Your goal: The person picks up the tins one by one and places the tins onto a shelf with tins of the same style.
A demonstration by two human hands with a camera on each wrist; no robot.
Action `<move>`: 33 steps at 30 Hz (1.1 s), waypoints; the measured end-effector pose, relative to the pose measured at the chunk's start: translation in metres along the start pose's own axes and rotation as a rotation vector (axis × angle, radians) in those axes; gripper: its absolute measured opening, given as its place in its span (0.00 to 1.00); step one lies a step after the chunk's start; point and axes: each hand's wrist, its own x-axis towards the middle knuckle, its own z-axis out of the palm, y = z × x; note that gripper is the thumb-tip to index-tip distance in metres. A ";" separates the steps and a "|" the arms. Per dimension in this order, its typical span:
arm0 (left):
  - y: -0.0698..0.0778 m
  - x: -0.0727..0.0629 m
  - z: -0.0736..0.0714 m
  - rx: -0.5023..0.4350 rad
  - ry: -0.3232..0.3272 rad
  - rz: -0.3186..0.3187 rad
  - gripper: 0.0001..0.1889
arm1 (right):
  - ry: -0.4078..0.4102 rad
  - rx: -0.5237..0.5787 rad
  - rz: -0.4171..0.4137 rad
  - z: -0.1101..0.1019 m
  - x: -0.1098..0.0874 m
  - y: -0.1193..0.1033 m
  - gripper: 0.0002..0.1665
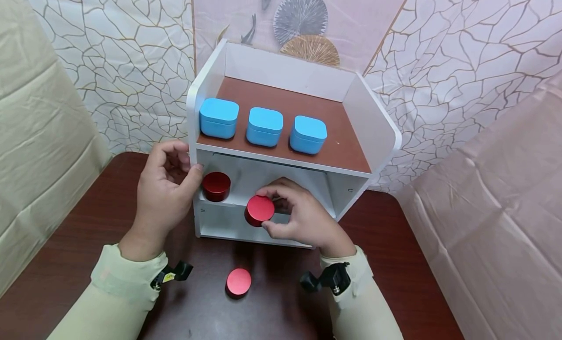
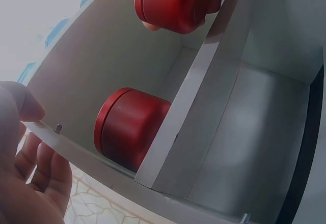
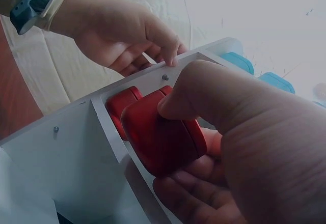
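Observation:
My right hand (image 1: 303,215) pinches a round red tin (image 1: 260,209) between thumb and fingers, in front of the shelf unit's middle level. Another red tin (image 1: 216,186) stands at the left end of that level, near the side panel. My left hand (image 1: 164,189) grips the front edge of the white shelf unit's (image 1: 193,120) left side, thumb on the edge and curled fingers outside, as the left wrist view also shows. A third red tin (image 1: 238,282) rests on the table before the unit, between my forearms.
Three light blue boxes, a left one (image 1: 219,118), a middle one (image 1: 265,127) and a right one (image 1: 308,134), line the brown top shelf (image 1: 340,145). A lower compartment (image 2: 254,127) lies under the middle board. Patterned curtains (image 1: 461,52) hang behind the dark table (image 1: 395,262).

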 end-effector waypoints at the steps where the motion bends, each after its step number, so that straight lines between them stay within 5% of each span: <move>1: 0.000 0.000 0.000 0.001 0.000 0.000 0.20 | 0.000 0.006 0.003 0.000 0.001 0.000 0.37; 33: 0.000 0.000 0.001 -0.001 0.000 -0.003 0.20 | 0.001 -0.024 0.009 -0.002 0.022 0.008 0.33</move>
